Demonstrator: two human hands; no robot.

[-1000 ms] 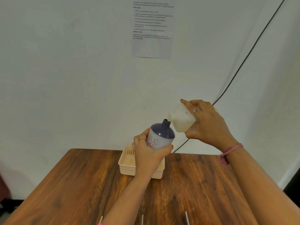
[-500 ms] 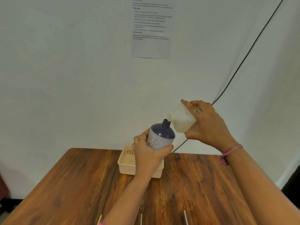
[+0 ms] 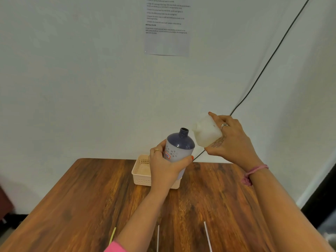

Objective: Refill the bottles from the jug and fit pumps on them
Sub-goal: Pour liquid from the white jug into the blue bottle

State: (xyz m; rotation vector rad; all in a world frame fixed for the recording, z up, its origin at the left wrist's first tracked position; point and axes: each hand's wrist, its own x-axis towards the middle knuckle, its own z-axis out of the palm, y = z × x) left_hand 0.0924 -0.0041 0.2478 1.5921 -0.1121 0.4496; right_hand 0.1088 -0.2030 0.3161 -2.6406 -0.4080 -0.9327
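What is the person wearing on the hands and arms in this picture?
The left hand has a thin gold-coloured ring and orange-red nail polish; a bright pink sleeve edge shows at the bottom of the frame. The right hand wears a silver ring, the same polish, and a pink cord bracelet with a tassel at the wrist. Both forearms are bare.

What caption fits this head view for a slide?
Left hand grips an open purple-topped bottle while the right hand holds a tilted white jug beside its neck, above a wooden table.
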